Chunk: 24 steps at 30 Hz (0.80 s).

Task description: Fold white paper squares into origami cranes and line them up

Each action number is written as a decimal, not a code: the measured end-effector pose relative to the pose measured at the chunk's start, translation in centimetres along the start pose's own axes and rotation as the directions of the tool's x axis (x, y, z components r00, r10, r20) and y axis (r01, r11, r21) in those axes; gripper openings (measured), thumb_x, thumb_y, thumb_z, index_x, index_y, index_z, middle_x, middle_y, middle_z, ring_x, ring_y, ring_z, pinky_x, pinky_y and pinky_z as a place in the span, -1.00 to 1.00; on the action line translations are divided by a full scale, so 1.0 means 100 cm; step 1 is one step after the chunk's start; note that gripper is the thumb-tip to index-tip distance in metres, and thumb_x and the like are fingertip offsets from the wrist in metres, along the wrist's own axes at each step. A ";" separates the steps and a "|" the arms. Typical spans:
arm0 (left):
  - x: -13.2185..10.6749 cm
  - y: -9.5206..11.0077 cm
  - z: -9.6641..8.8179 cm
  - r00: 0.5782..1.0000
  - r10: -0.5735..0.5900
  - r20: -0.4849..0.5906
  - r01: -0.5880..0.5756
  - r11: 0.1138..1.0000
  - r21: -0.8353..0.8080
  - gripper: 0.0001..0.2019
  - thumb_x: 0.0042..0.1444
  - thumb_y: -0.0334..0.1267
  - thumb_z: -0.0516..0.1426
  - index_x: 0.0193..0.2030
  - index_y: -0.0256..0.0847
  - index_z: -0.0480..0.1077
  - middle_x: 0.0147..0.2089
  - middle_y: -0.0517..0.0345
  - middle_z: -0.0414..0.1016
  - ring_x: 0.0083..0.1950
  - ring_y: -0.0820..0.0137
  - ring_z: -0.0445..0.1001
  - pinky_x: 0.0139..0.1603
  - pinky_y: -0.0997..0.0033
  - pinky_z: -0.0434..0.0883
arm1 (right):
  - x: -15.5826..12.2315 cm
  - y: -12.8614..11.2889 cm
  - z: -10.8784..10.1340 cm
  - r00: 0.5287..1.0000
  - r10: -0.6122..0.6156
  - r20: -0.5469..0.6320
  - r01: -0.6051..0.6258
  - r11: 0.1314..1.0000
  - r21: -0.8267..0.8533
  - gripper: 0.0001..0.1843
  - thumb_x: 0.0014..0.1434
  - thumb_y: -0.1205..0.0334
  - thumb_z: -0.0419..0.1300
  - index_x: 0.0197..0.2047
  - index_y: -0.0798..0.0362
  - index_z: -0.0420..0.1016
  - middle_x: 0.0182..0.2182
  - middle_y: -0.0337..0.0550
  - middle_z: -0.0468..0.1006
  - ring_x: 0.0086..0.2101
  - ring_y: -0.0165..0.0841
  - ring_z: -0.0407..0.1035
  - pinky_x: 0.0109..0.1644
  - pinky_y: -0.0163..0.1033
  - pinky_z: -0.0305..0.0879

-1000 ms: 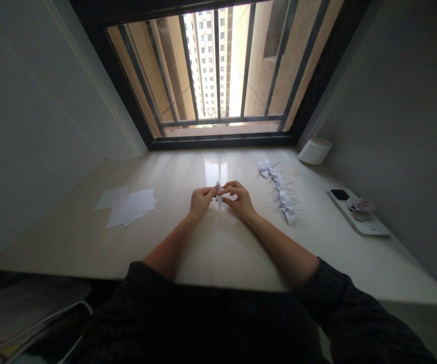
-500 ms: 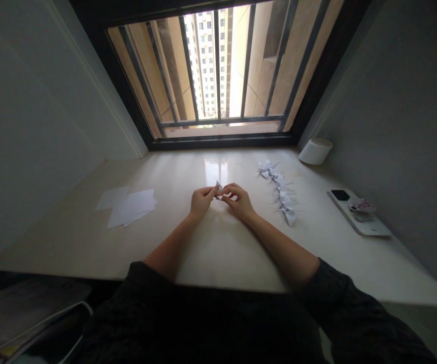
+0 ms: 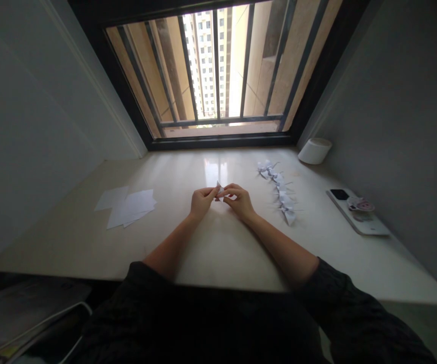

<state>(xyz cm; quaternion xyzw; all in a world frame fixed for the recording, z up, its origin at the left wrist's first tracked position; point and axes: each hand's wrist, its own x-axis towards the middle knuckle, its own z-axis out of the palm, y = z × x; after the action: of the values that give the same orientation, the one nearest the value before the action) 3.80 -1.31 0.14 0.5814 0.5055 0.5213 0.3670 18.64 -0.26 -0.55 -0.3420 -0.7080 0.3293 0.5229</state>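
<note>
**Folded paper (image 3: 220,191) stayed pinched between both grips**

I had the left hand (image 3: 203,202) and right hand (image 3: 241,203) drawn close together, both grips clamped on the paper. Its small white tip showed between them, near the middle of the counter (image 3: 218,253). My forearms ran back to the counter's front edge, and dark sleeves (image 3: 339,293) crossed it at the bottom of the view. The far edge met the barred window (image 3: 218,71), well ahead of the hands. The left wall (image 3: 40,126) and right wall (image 3: 392,101) bounded the two ends.

Loose white paper sheets (image 3: 129,207) lay well apart from the left hand. On the other side, a row of paper cranes (image 3: 279,192) lay near the right hand. Farther right were a phone (image 3: 366,222) in a pale case and, by the right wall, a white cylindrical container (image 3: 314,150).

Half a second earlier, the hands had sat almost exactly here. Only the paper's tip had shifted slightly between the grips, and the cranes and sheets had not moved.
</note>
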 end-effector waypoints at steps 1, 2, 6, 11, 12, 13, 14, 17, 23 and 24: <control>0.000 0.000 0.000 1.000 0.002 -0.002 -0.002 1.000 0.004 -0.59 0.00 0.08 0.11 -0.46 -0.27 0.52 -0.52 0.17 0.47 -0.48 0.47 0.37 -0.42 0.48 0.32 | 0.000 0.000 0.000 1.000 0.004 0.005 -0.004 1.000 -0.004 -0.88 -0.01 0.28 0.25 -0.36 -0.07 0.60 -0.36 -0.18 0.47 -0.29 -0.35 0.35 -0.29 -0.27 0.30; 0.001 0.000 0.000 1.000 0.002 -0.009 -0.002 1.000 0.005 -0.59 0.00 0.08 0.11 -0.45 -0.27 0.52 -0.52 0.17 0.47 -0.48 0.47 0.37 -0.43 0.49 0.32 | 0.000 0.000 0.000 1.000 0.006 0.011 -0.006 1.000 -0.003 -0.87 0.00 0.27 0.24 -0.34 -0.08 0.60 -0.36 -0.18 0.48 -0.30 -0.35 0.35 -0.29 -0.27 0.30; 0.002 0.003 -0.002 0.998 -0.027 -0.061 0.026 1.000 -0.002 -0.59 -0.02 0.09 0.12 -0.41 -0.27 0.52 -0.50 0.17 0.49 -0.45 0.46 0.38 -0.43 0.50 0.31 | -0.001 -0.001 0.001 0.999 -0.017 0.044 0.015 0.999 0.045 -0.82 0.08 0.25 0.19 -0.25 -0.12 0.59 -0.31 -0.18 0.49 -0.29 -0.37 0.36 -0.27 -0.27 0.31; 0.004 0.003 -0.002 0.997 -0.039 -0.065 0.036 0.998 -0.044 -0.61 0.01 0.07 0.09 -0.41 -0.26 0.52 -0.47 0.16 0.49 -0.42 0.46 0.39 -0.42 0.50 0.31 | 0.000 -0.005 0.001 0.998 -0.022 0.054 0.018 0.997 0.072 -0.82 0.10 0.20 0.19 -0.22 -0.15 0.58 -0.28 -0.19 0.49 -0.26 -0.36 0.37 -0.23 -0.26 0.30; 0.004 0.003 -0.002 0.998 -0.038 -0.055 0.035 0.998 -0.057 -0.62 0.02 0.06 0.09 -0.40 -0.25 0.52 -0.45 0.15 0.50 -0.41 0.45 0.39 -0.41 0.50 0.32 | 0.000 -0.005 0.001 0.999 -0.016 0.047 0.013 0.997 0.070 -0.82 0.10 0.19 0.19 -0.22 -0.15 0.58 -0.28 -0.19 0.49 -0.25 -0.35 0.36 -0.23 -0.25 0.30; 0.004 0.002 -0.002 0.998 -0.039 -0.045 0.035 0.997 -0.071 -0.63 0.02 0.05 0.09 -0.39 -0.25 0.52 -0.43 0.14 0.51 -0.40 0.45 0.40 -0.40 0.49 0.32 | 0.000 -0.005 0.001 0.999 -0.010 0.038 0.008 0.998 0.069 -0.83 0.10 0.18 0.19 -0.22 -0.14 0.58 -0.28 -0.19 0.49 -0.25 -0.35 0.36 -0.23 -0.25 0.29; 0.004 0.002 -0.002 0.999 -0.041 -0.035 0.038 0.996 -0.085 -0.63 0.03 0.04 0.09 -0.38 -0.25 0.52 -0.41 0.12 0.51 -0.38 0.44 0.41 -0.39 0.49 0.33 | 0.001 -0.005 0.001 1.000 -0.005 0.030 0.003 0.998 0.070 -0.82 0.10 0.16 0.19 -0.22 -0.13 0.58 -0.28 -0.18 0.49 -0.24 -0.35 0.36 -0.23 -0.25 0.29; 0.005 0.002 -0.002 0.998 -0.057 -0.032 0.053 0.992 -0.114 -0.65 0.03 0.01 0.09 -0.37 -0.26 0.51 -0.39 0.10 0.52 -0.35 0.42 0.43 -0.38 0.48 0.34 | 0.001 -0.004 0.001 1.000 0.000 0.006 -0.001 0.997 0.081 -0.80 0.12 0.13 0.17 -0.19 -0.12 0.57 -0.26 -0.17 0.48 -0.23 -0.35 0.36 -0.23 -0.25 0.29; 0.004 0.005 0.000 0.996 -0.084 -0.005 0.082 0.985 -0.150 -0.66 0.02 0.00 0.11 -0.33 -0.26 0.51 -0.34 0.06 0.54 -0.29 0.38 0.48 -0.33 0.45 0.36 | 0.000 -0.011 0.004 0.997 0.033 -0.072 -0.028 0.998 0.065 -0.78 0.12 0.07 0.15 -0.25 -0.07 0.57 -0.29 -0.16 0.51 -0.26 -0.34 0.38 -0.28 -0.26 0.29; 0.003 0.006 0.000 0.996 -0.085 0.004 0.085 0.985 -0.152 -0.67 0.02 -0.01 0.11 -0.31 -0.25 0.51 -0.32 0.06 0.55 -0.28 0.37 0.49 -0.32 0.45 0.36 | -0.001 -0.012 0.004 0.993 0.048 -0.103 -0.042 0.997 0.062 -0.78 0.11 0.05 0.16 -0.27 -0.05 0.57 -0.31 -0.16 0.51 -0.27 -0.35 0.39 -0.29 -0.26 0.30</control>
<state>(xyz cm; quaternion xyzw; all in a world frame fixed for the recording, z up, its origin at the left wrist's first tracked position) 3.91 -1.13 0.74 0.5288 0.4890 0.5432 0.4315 18.10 -1.02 0.35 -0.3589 -0.6615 0.3436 0.5617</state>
